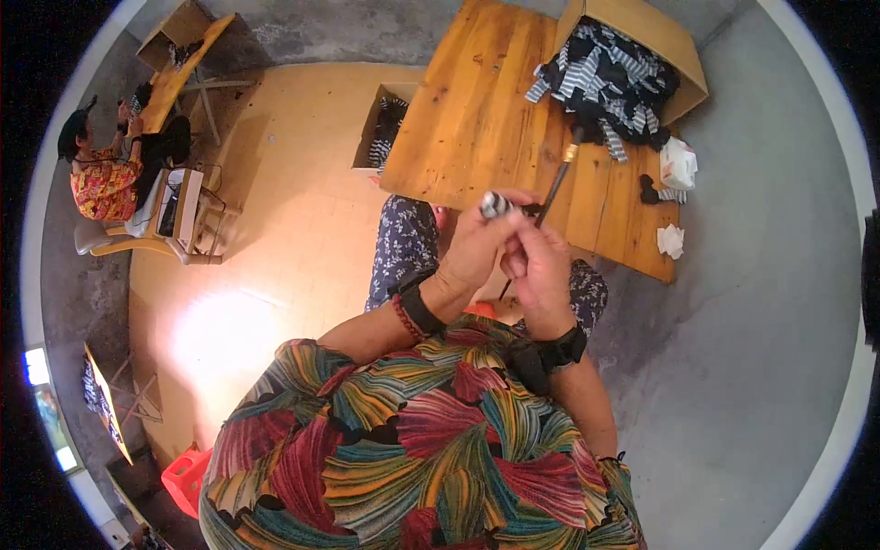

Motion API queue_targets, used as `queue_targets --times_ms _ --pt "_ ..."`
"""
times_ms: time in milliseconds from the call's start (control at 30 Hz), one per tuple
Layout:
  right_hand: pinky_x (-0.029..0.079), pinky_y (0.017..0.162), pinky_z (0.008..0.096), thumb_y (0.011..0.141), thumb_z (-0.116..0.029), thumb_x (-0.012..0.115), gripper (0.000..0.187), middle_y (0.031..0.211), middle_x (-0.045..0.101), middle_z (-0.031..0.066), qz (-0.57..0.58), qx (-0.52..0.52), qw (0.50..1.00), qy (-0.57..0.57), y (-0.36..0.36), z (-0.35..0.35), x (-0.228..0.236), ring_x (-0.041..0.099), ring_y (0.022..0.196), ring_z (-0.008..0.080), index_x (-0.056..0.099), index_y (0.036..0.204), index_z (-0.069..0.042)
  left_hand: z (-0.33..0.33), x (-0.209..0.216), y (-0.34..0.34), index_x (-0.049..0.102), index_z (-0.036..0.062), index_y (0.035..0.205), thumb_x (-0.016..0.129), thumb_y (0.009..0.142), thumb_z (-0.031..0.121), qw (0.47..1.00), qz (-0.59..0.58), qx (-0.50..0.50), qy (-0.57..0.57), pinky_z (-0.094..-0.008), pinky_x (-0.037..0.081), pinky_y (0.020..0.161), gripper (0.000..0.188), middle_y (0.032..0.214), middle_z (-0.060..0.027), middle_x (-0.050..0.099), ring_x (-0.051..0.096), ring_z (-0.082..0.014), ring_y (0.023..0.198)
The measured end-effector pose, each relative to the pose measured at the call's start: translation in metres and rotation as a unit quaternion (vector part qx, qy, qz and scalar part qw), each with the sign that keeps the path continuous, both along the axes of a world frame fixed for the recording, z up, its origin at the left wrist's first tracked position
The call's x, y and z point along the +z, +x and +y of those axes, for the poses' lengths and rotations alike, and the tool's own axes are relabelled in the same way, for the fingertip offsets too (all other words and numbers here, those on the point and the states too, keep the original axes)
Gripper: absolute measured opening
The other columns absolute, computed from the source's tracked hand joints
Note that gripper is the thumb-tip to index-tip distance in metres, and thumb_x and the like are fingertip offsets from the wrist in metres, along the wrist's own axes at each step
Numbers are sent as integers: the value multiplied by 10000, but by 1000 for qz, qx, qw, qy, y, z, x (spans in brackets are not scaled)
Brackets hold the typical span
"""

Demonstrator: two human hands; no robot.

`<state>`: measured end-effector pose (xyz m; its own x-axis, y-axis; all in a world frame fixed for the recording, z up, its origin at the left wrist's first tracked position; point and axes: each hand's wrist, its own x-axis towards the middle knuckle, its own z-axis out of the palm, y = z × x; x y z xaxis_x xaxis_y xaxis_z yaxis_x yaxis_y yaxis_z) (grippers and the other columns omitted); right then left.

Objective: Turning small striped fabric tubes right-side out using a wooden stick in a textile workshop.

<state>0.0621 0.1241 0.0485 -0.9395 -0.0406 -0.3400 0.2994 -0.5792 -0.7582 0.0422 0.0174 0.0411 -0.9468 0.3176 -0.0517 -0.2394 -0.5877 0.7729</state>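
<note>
In front of my lap, my left hand (471, 251) is closed around a rolled black-and-white striped knit piece (496, 205), perhaps a sock. My right hand (541, 270) touches it on the right, thumb and fingers pinched together; what they hold is hidden. Behind the hands slants a thin black rod (555, 188) with a gold band near its upper end. Its lower part shows again between my forearms. I cannot tell whether either hand touches the rod.
The wooden table (472, 110) ahead bears a tipped cardboard box (689, 64) spilling striped knit pieces (610, 82), a white packet (678, 165) and crumpled tissue (670, 241). Another box (364, 137) stands on the floor left of it. A co-worker (108, 188) sits far left; a red stool (186, 481) stands lower left.
</note>
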Motion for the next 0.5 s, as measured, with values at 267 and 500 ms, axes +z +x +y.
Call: queue_targets --times_ms 267,500 --pt "349 415 197 844 -155 503 191 606 482 5 25 84 938 336 16 55 5 445 432 69 597 871 9 -35 -17 -47 539 54 871 534 827 321 943 -186 30 275 -457 450 794 271 857 -107 580 567 -267 839" --pt "395 437 231 830 -131 518 160 582 506 47 204 82 812 540 16 49 16 516 456 94 577 828 18 -36 -3 -48 541 69 840 575 810 255 949 -154 78 262 -500 452 792 191 831 -105 581 567 -279 853"
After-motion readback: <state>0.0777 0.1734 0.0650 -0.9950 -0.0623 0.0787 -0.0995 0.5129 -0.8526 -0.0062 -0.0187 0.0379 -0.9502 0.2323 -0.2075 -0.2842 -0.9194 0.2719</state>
